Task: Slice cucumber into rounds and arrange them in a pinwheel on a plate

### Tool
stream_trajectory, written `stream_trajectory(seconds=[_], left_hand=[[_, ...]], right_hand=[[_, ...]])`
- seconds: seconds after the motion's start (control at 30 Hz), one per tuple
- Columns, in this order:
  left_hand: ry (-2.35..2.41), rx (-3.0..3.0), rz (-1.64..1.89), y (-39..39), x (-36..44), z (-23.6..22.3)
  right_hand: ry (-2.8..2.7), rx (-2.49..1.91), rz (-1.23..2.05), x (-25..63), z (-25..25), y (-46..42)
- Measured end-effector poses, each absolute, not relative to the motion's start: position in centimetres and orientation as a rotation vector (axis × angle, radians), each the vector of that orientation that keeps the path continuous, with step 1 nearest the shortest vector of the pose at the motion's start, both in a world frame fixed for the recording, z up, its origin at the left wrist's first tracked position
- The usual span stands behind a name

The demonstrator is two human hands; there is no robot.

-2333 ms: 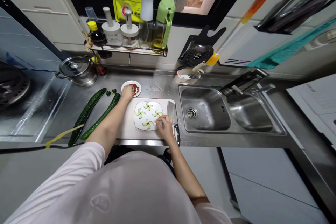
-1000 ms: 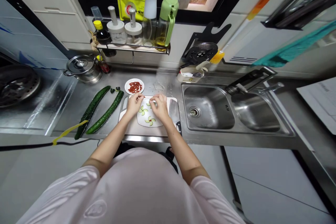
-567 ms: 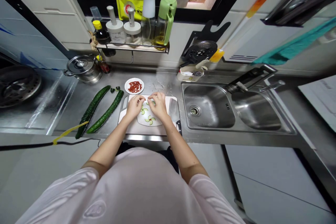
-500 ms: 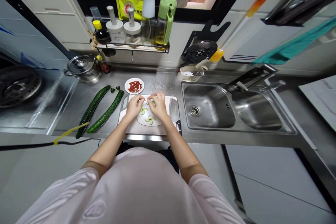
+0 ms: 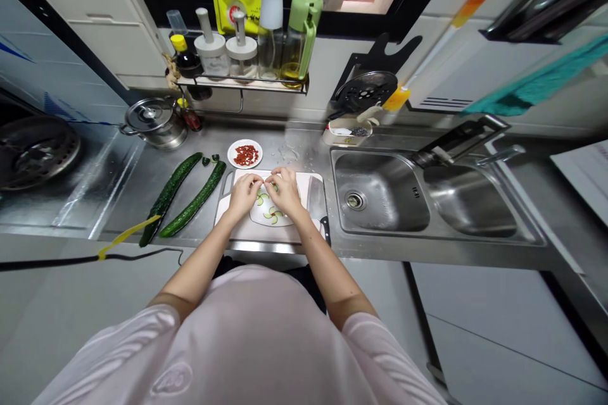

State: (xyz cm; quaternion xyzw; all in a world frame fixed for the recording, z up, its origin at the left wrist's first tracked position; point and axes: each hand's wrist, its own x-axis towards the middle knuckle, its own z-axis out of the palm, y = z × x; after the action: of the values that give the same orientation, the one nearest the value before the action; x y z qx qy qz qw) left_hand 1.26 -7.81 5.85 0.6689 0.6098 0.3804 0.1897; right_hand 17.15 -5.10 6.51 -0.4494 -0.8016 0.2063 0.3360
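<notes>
Both my hands meet over the far part of a white plate [image 5: 259, 216] on the cutting board [image 5: 242, 232]. Curved cucumber slices [image 5: 272, 215] with green rims lie on the plate in flower-like rings, a red bit at the centre of the nearest ring. My left hand [image 5: 245, 194] has its fingertips pinched together near the plate's far side. Opposite it, my right hand [image 5: 285, 191] bends its fingers and thumb inward, the tips close to the left ones. Whatever small thing lies between the fingertips is hidden. A knife [image 5: 315, 199] rests at the board's right side.
Left of the board lie two whole cucumbers [image 5: 194, 205] and small cut ends. A small plate of red pieces [image 5: 246, 154] stands behind the board. To the right is a double sink [image 5: 380, 193]; a lidded pot [image 5: 154, 123] is at back left, under a condiment shelf [image 5: 242, 83].
My hands stay over the far part of the plate, with only slight shifts of the fingers. The whole view has shifted a little.
</notes>
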Motion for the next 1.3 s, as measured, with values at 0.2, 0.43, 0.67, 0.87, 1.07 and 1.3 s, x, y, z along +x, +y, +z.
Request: stream_trajectory(seconds=[0.2, 0.43, 0.67, 0.87, 1.07, 1.3], left_hand=[[1.714, 1.849, 1.042, -8.1, 1.4, 5.8], [1.701, 1.839, 1.055, -8.3, 1.5, 5.6], [1.717, 1.757, 1.093, -8.4, 0.4, 4.5], [1.88, 1.704, 1.054, -8.5, -1.2, 2.2], [1.965, 1.671, 0.951, -9.0, -1.6, -0.3], [1.994, 1.679, 0.883, -9.0, -1.0, -1.4]], right_hand=[[-2.127, -1.171, 0.556, 17.2, 6.5, -5.3], [-2.124, -1.167, 0.525, 17.3, 6.4, -5.5], [-2.09, -1.2, 0.55, 17.2, 5.3, -5.8], [-2.128, -1.277, 0.591, 16.7, 3.3, -6.4], [-2.211, -1.369, 0.578, 15.8, 0.8, -6.5], [-2.291, -1.43, 0.571, 15.0, -0.6, -6.0]])
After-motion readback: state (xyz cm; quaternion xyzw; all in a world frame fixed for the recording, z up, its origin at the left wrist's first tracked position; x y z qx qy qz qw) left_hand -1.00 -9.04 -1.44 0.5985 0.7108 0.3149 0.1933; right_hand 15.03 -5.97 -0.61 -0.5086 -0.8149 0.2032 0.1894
